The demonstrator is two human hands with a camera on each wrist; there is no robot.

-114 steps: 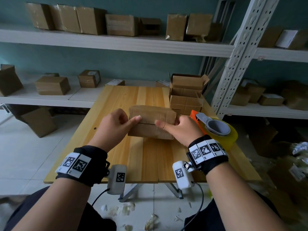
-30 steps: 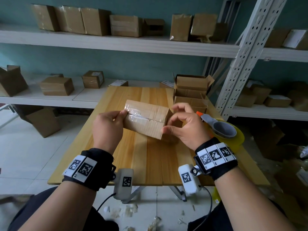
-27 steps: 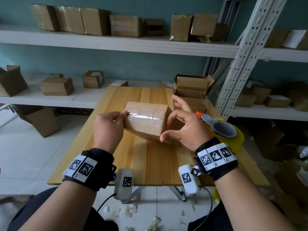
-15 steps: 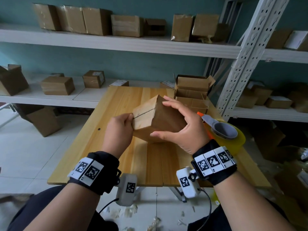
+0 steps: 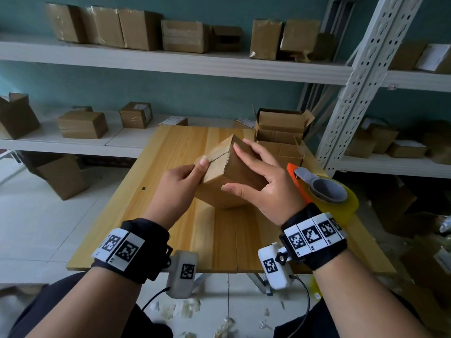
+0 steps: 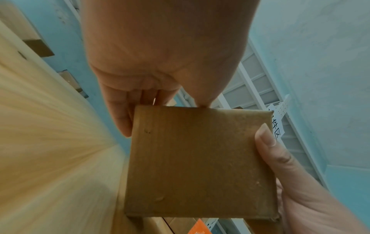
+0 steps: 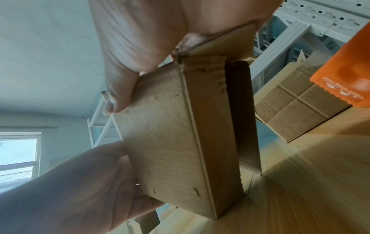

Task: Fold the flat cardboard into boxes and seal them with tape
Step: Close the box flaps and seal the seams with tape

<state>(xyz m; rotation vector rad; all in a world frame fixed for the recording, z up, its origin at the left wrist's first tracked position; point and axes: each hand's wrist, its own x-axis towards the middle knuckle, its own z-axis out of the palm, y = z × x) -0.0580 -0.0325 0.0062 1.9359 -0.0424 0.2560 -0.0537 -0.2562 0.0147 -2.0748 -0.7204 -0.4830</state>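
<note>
A small brown cardboard box (image 5: 219,181) is held tilted above the wooden table (image 5: 170,215), one corner pointing up and a flap seam facing left. My left hand (image 5: 195,172) grips its left end, thumb on the seam. My right hand (image 5: 238,168) holds the right side, fingers spread over the upper face and thumb on the near face. The left wrist view shows one plain box face (image 6: 200,166) with my right thumb (image 6: 266,139) on its edge. In the right wrist view the box (image 7: 180,134) sits between both hands. A tape dispenser (image 5: 324,191) with an orange blade guard lies just right of my right wrist.
A stack of open-flapped boxes (image 5: 280,135) stands at the table's back right, close behind the held box. White metal shelving (image 5: 361,69) with several boxes surrounds the table. Tape scraps litter the floor (image 5: 183,311) near my legs.
The box was lifted off the table and turned from taped seam up to corner up. My right hand moved from the box's end to over its top face.
</note>
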